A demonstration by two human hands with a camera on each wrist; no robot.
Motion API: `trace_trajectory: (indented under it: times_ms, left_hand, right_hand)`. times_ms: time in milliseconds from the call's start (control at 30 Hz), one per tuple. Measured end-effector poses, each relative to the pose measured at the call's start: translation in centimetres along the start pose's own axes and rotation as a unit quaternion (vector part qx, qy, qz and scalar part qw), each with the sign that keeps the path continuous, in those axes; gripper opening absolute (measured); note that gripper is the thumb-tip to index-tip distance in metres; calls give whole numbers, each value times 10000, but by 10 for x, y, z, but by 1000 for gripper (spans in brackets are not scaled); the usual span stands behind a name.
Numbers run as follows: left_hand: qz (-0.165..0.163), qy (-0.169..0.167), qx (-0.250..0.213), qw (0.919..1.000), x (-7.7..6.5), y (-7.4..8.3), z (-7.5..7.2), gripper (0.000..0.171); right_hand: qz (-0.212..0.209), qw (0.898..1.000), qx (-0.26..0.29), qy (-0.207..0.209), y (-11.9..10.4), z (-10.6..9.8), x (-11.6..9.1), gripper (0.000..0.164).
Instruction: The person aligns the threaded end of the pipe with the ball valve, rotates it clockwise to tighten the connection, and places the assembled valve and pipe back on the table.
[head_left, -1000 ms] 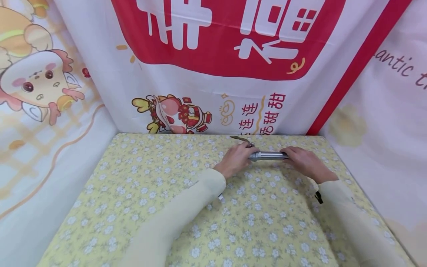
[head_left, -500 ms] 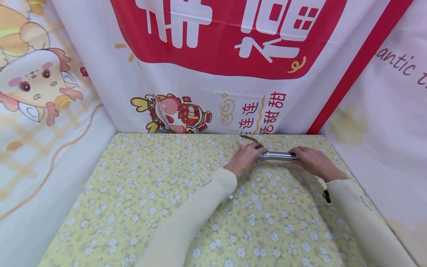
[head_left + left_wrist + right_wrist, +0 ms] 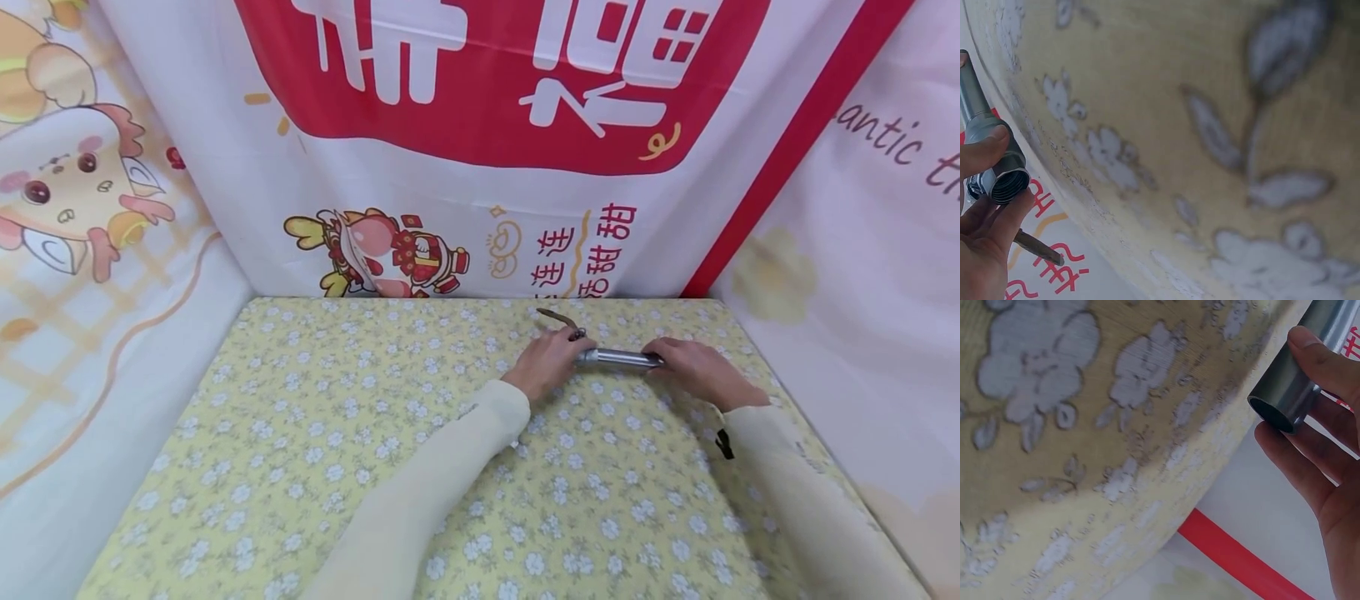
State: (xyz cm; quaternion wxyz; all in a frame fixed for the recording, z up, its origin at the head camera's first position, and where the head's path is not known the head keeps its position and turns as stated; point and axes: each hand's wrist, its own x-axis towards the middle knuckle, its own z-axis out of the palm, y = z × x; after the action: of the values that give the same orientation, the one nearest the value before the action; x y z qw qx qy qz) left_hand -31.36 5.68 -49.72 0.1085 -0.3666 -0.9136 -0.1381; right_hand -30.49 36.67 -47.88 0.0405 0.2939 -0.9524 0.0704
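Both hands hold one metal piece above the floral tabletop: a smooth silvery pipe (image 3: 621, 358) joined to a valve-like fitting (image 3: 1013, 165) with a lever. My left hand (image 3: 546, 364) grips the fitting, its thumb on top and fingers beneath. The fitting's open, threaded mouth faces the camera in the left wrist view. A thin brownish lever (image 3: 1038, 247) juts out past the fingers. At the pipe's other end is my right hand (image 3: 693, 372), pinching it between thumb and fingers. In the right wrist view the hollow pipe end (image 3: 1275, 412) shows plain, with no thread visible.
A yellow floral cloth (image 3: 315, 467) covers the tabletop. Behind its far edge hangs a white and red printed backdrop (image 3: 487, 200). Printed cloth walls stand at the left (image 3: 82, 333) and the right (image 3: 870, 333).
Both hands, with the pipe and fitting, shifted right at first and then stayed about in place. The pipe's right end has dipped slightly. The head view has swung a little.
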Motion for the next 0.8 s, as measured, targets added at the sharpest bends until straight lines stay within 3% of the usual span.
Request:
trace_trajectory:
  times_ms: [267, 800]
  left_hand:
    - [-26, -203, 109, 9997, 1, 1, 0, 47]
    - [-287, -821, -104, 9962, 6, 1, -9, 51]
  right_hand:
    - [324, 9985, 136, -417, -4, 2, 1, 29]
    - [479, 9971, 299, -517, -2, 13, 3, 32]
